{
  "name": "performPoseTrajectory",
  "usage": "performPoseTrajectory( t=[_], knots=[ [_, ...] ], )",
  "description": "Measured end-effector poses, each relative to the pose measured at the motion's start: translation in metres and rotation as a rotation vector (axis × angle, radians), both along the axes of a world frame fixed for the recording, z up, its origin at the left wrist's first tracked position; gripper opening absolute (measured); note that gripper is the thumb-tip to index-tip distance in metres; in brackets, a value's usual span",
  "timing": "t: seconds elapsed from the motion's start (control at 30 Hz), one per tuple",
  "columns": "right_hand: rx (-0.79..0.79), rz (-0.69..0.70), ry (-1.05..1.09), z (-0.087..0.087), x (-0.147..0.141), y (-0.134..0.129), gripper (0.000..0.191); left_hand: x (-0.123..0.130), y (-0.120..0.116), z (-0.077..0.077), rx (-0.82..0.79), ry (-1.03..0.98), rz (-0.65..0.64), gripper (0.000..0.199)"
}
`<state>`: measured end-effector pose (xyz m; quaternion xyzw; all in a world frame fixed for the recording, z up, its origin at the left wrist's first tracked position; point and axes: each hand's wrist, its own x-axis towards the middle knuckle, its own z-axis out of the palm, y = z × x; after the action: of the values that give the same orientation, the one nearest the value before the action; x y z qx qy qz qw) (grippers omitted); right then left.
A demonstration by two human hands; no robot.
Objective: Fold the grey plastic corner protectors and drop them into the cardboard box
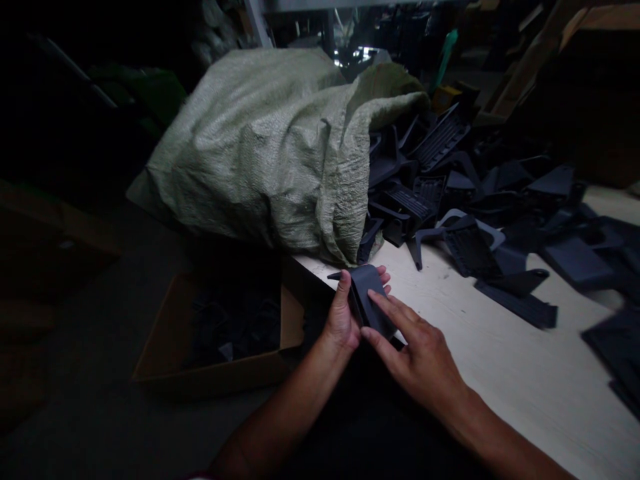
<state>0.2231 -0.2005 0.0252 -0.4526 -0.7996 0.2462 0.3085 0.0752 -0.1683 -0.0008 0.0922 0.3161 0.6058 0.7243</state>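
Observation:
A dark grey moulded plastic part (371,297), with a smooth broad face and a thin pointed arm, is held between both hands at the table's near edge. My left hand (344,315) wraps it from the left and behind, thumb up, with fingertips showing past its far side. My right hand (417,343) grips its lower right, fingers laid on the broad face and thumb at the bottom edge. Many similar dark plastic parts (465,243) lie heaped on the table, spilling from a woven sack (270,147). The underside of the held part is hidden.
The pale tabletop (480,353) spreads to the right, with more dark parts (620,347) at its right side. Below and left stands an open cardboard box (210,383) with dark parts inside. More boxes (45,247) stand in shadow at far left. A metal frame (300,5) crosses the back.

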Motion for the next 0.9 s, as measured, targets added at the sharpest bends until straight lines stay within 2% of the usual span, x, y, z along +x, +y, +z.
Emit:
performPoseTrajectory(
  t=[0.2,0.3,0.37,0.43,0.5,0.6,0.67,0.77,0.83,0.9],
  knots=[
    [-0.008,0.000,-0.033,-0.006,-0.003,-0.005,0.058,0.002,-0.001,-0.002,0.046,0.053,0.032,0.073],
    [-0.051,0.031,0.063,-0.004,0.000,-0.002,0.060,0.001,-0.003,0.001,0.091,0.053,0.040,0.069],
    [-0.150,0.026,0.217,0.001,0.003,0.004,0.062,-0.002,-0.005,0.005,0.144,0.025,0.025,0.063],
    [-0.315,0.005,0.419,0.008,0.006,0.014,0.060,-0.005,-0.006,0.009,0.215,0.014,-0.025,0.062],
    [-0.456,-0.006,0.586,0.015,0.007,0.023,0.052,-0.006,-0.006,0.015,0.301,0.050,-0.074,0.065],
    [-0.575,0.063,0.688,0.021,0.006,0.033,0.036,-0.003,-0.005,0.021,0.436,0.155,-0.120,0.069],
    [-0.689,0.125,0.767,0.020,0.005,0.035,0.034,0.001,-0.005,0.024,0.476,0.194,-0.160,0.069],
    [-0.843,0.170,0.902,0.016,0.004,0.034,0.035,0.004,-0.004,0.029,0.432,0.161,-0.191,0.070],
    [-0.822,0.164,0.879,0.014,0.003,0.032,0.032,0.004,0.000,0.033,0.318,0.068,-0.137,0.068],
    [-0.751,0.160,0.802,0.013,0.001,0.027,0.029,0.002,0.005,0.039,0.140,-0.017,-0.050,0.056]
  ],
)
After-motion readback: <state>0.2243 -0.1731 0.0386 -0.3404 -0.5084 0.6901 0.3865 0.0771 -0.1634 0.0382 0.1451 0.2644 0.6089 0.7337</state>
